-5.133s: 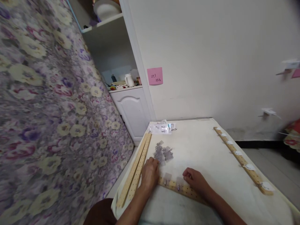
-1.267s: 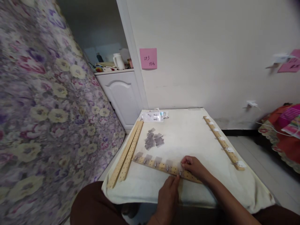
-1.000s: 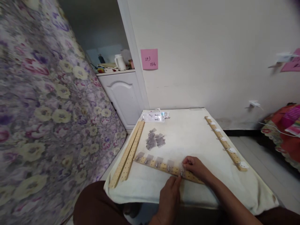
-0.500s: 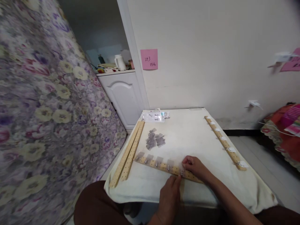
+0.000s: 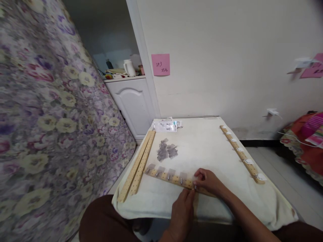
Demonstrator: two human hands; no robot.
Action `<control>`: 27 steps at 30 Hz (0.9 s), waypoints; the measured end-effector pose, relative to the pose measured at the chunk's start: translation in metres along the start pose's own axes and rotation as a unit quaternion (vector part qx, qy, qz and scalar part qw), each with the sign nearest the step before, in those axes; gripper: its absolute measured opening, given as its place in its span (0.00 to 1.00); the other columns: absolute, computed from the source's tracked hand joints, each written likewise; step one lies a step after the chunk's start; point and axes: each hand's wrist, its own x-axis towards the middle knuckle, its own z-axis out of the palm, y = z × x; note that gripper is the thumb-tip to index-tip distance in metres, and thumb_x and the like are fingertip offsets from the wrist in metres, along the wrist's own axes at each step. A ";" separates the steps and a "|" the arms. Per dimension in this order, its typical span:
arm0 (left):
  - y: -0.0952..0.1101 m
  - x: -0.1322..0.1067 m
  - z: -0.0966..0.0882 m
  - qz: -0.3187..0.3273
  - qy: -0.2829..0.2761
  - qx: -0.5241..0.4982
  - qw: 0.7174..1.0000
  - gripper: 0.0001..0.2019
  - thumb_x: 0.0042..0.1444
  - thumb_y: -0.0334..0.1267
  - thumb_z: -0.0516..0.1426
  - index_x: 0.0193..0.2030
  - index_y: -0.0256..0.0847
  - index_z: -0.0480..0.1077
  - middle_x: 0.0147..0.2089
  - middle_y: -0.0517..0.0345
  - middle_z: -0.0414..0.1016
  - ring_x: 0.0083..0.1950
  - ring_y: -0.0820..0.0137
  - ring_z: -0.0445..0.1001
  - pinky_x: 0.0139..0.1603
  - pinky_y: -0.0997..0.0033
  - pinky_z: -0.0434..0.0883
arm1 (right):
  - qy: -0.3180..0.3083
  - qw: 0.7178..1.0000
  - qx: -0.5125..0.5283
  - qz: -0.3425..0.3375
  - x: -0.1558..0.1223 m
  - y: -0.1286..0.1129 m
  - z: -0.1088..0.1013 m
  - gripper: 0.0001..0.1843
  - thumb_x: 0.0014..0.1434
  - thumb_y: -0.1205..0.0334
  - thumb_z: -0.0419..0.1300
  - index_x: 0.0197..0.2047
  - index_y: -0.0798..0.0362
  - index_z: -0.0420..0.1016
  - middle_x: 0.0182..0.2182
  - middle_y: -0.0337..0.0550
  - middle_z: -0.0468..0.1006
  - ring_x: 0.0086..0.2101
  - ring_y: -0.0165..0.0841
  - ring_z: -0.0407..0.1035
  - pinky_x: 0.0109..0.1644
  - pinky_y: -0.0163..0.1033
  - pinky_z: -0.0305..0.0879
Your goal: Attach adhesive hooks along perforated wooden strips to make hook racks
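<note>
A pale wooden strip with rows of holes (image 5: 174, 180) lies slantwise across the near part of the table. Along it stand several small clear plastic cards or bags (image 5: 171, 173), each with a small metal piece at its base. My left hand (image 5: 182, 210) is closed at the strip's near edge, thumb and forefinger together against it. Over the strip's right part, my right hand (image 5: 208, 181) is closed, fingertips pinched at a small shiny metal piece (image 5: 195, 187). Its exact kind is too small to tell. The right forearm covers the strip's right end.
Several more clear bags with metal pieces (image 5: 166, 150) lie in a pile beyond the strip. Two holed wooden strips (image 5: 141, 161) lie along the left edge. Another strip (image 5: 241, 153) with white tags is at right. Clear packaging (image 5: 165, 126) lies at the back of the cloth-covered table (image 5: 199, 144).
The right hand's fingertips have moved slightly down and left, toward the metal piece at the strip. The left hand stays where it was.
</note>
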 end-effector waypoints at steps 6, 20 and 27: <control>0.001 0.001 -0.001 0.003 0.012 -0.002 1.000 0.27 0.54 0.26 0.46 0.60 0.46 0.60 0.51 0.50 0.71 0.49 0.63 0.71 0.47 0.63 0.71 | 0.009 1.000 -0.004 0.019 0.001 0.000 0.002 0.13 0.40 0.63 0.66 0.32 0.54 0.71 0.22 0.34 0.71 0.25 0.29 0.64 0.29 0.33 0.57; 0.004 0.002 -0.002 0.014 0.013 0.010 1.000 0.20 0.60 0.31 0.46 0.58 0.47 0.62 0.50 0.52 0.72 0.49 0.65 0.71 0.47 0.66 0.71 | 0.002 0.999 0.043 0.028 0.005 0.004 0.004 0.13 0.38 0.67 0.66 0.30 0.54 0.70 0.21 0.33 0.70 0.24 0.28 0.64 0.28 0.32 0.57; 0.000 -0.001 -0.004 0.035 0.023 -0.008 0.999 0.26 0.55 0.27 0.46 0.60 0.46 0.59 0.52 0.51 0.70 0.51 0.64 0.70 0.48 0.64 0.71 | -0.015 0.997 0.075 0.016 0.002 0.005 0.000 0.15 0.40 0.62 0.66 0.34 0.55 0.71 0.24 0.36 0.72 0.27 0.30 0.66 0.31 0.33 0.59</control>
